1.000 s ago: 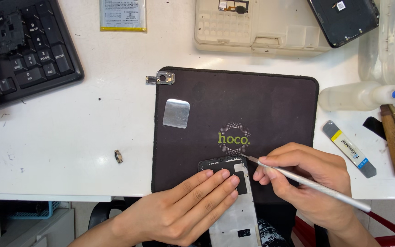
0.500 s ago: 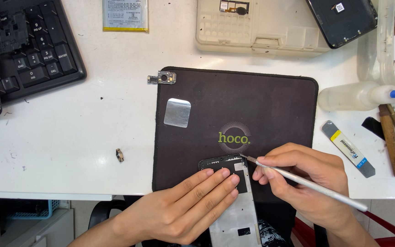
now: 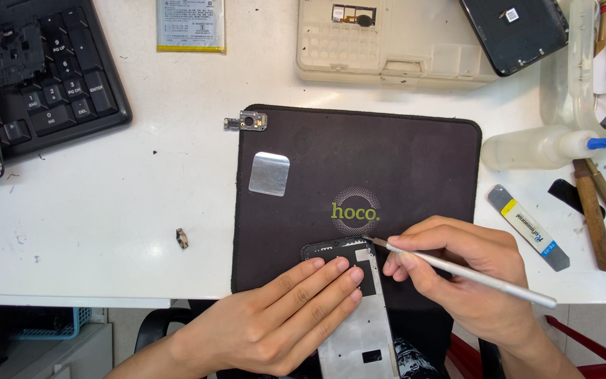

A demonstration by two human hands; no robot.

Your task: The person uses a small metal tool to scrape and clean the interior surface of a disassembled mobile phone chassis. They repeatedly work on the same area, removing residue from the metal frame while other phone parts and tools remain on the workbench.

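Lying at the frame's lower centre on the black rectangular work mat (image 3: 401, 168), the opened silver-framed phone chassis (image 3: 359, 330) shows bare metal; the left hand (image 3: 275, 323) presses it flat-fingered, ungrasping, while the right hand (image 3: 457, 270) pinches a slim silver metal pick (image 3: 478, 275) at its top edge.

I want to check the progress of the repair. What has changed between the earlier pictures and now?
Nothing has visibly changed. The left hand still presses flat on the opened phone frame at the mat's near edge, and the right hand keeps the same grip on the thin metal tool, its tip at the frame's top right corner. The foil square and small camera part lie where they were.
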